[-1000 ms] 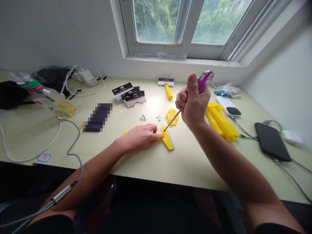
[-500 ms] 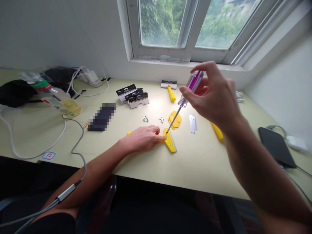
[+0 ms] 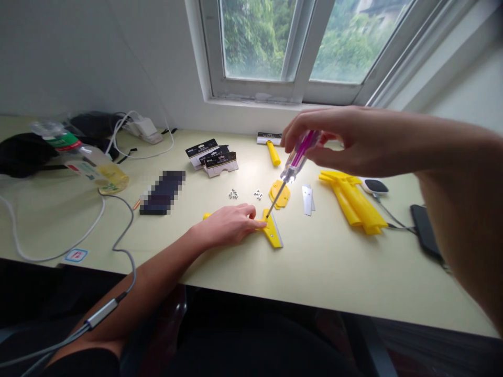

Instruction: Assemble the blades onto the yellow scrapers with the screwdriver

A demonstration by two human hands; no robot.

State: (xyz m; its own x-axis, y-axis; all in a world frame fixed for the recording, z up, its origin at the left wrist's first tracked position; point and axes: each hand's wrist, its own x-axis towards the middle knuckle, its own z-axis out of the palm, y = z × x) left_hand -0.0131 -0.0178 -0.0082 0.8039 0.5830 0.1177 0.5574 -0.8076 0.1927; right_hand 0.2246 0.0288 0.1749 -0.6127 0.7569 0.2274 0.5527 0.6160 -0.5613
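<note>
A yellow scraper (image 3: 272, 233) with a metal blade edge lies on the table, its handle mostly under my left hand (image 3: 230, 224). The fingers of that hand are wrapped round the handle, with the index finger along the scraper's head. In my right hand (image 3: 338, 139) is a screwdriver (image 3: 301, 152) with a clear and purple handle, gripped near its top. Its shaft slants down to the left, and the tip touches the scraper's head at a screw spot. Just behind are stacked yellow plates (image 3: 280, 193) and two small piles of screws (image 3: 233, 194).
Metal blades (image 3: 308, 200) lie right of the plates, then several yellow handles (image 3: 351, 204) and a phone (image 3: 426, 230). Behind are black cards (image 3: 212, 157) and another scraper (image 3: 272, 152). A bottle (image 3: 86, 157) and cables stand left, near a pixelated dark object (image 3: 163, 193).
My right hand has turned about the screwdriver handle, wrist and forearm swinging up and outward, which uncovers the yellow handles. The tip stays on the scraper; my left hand holds still.
</note>
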